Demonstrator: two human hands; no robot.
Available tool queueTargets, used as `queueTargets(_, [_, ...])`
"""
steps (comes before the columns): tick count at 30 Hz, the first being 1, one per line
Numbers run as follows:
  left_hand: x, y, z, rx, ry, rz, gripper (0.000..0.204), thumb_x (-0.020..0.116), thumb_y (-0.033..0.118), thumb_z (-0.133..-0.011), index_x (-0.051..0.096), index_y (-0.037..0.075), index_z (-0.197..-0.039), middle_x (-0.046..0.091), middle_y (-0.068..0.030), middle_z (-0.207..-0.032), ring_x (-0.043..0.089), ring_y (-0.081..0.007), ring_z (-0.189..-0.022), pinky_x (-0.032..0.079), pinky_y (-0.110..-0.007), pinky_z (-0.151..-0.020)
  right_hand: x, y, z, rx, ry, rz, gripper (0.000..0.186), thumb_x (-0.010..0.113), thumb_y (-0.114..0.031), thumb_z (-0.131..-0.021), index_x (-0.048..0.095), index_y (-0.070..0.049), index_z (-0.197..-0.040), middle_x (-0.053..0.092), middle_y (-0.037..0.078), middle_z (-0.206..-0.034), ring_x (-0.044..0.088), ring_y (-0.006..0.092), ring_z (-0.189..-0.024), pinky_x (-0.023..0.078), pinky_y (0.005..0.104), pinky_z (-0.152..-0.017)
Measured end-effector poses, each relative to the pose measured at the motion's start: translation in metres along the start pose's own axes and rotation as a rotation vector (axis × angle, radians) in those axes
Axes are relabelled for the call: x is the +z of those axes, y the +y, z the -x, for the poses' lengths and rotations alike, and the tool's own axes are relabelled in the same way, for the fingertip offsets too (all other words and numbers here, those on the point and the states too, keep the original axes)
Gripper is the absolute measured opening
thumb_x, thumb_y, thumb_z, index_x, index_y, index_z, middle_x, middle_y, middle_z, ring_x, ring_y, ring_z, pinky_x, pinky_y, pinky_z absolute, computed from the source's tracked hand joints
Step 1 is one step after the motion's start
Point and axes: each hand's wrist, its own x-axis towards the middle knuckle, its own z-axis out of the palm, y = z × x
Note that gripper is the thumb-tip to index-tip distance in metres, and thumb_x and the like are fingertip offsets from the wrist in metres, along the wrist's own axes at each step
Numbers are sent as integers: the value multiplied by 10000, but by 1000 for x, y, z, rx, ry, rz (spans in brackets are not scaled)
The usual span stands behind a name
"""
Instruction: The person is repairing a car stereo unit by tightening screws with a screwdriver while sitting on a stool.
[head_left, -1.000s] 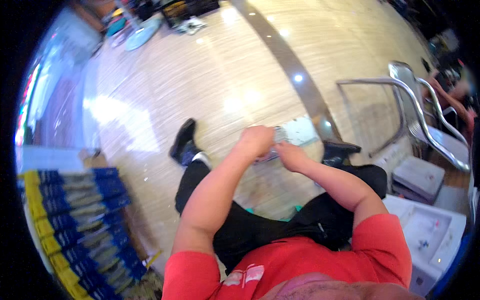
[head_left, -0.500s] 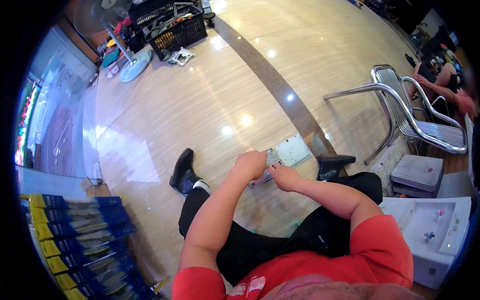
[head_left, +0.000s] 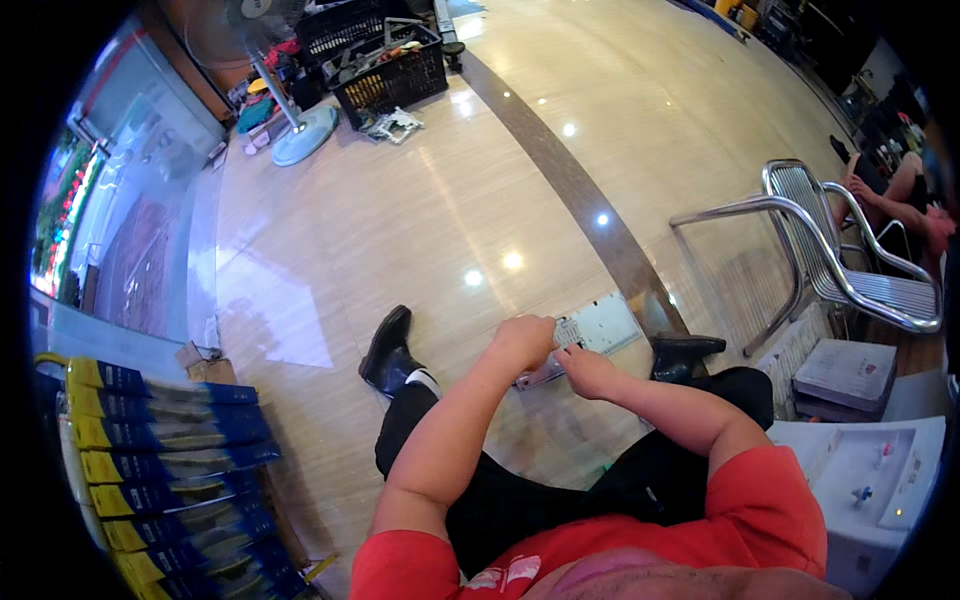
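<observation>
A flat silver-white metal unit (head_left: 614,320) with a perforated section lies between my boots on the tiled floor. My left hand (head_left: 524,343) has closed fingers at its left end, over the perforated part. Just to the right, my right hand (head_left: 586,372) is closed at the unit's near edge, its fingertips close beside the left hand's. What exactly each hand grips is hidden. My black boots (head_left: 387,350) stand either side, below dark trousers.
Blue-yellow packages (head_left: 170,440) are stacked left. A fan (head_left: 303,140) and black crate (head_left: 392,85) stand far left. At right are a steel chair (head_left: 875,300), white boxes (head_left: 845,372), a dispenser with taps (head_left: 840,470) and a seated person (head_left: 915,200). A glass door (head_left: 140,230) borders the left.
The view has tilted and shifted, so the room sits lower in the picture than a second ago. Both hands remain at the metal unit, with little visible change in their grip.
</observation>
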Motion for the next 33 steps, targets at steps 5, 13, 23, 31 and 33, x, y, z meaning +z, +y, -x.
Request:
queueTargets(5, [0,1,0,15,4,20,342,652,316,-956,630,45,-1163,710,-189,-1066,676,-374,-1015,542,-480,-835,-1,3,-4,52,-39,-4,294,523,-62,-896,512,-32,-1189,617,236,-1069,665,419,-932,547,515,-779])
queueTargets(13, [1,-1,0,12,-5,1,346,657,324,-949,638,46,-1154,716,-175,-1068,681,-371,-1018,550,-475,-837,6,6,-3,8,-20,-10,390,482,-82,-921,488,-47,-1309,620,251,-1062,657,431,-928,535,526,-790])
queueTargets(23, [1,0,-2,22,-31,-3,346,664,329,-945,639,48,-1144,715,-173,-1077,685,-365,-1021,553,-471,-833,10,13,-9,84,-64,-13,406,462,-78,-926,472,-45,-1330,612,255,-1091,659,427,-931,535,527,-785])
queueTargets(31, [3,-3,-6,11,-17,-3,349,668,340,-941,641,47,-1129,715,-171,-1072,684,-363,-1018,552,-466,-832,12,14,-10,40,-33,-11,438,462,-45,-913,446,-63,-1351,609,258,-1095,659,429,-923,536,525,-775])
queueTargets(33, [5,-1,-6,16,-14,-13,355,670,342,-938,639,47,-1133,715,-171,-1070,684,-362,-1017,552,-466,-831,10,16,-11,52,-38,-8,411,473,-48,-910,460,-62,-1321,609,254,-1086,660,427,-905,537,525,-765])
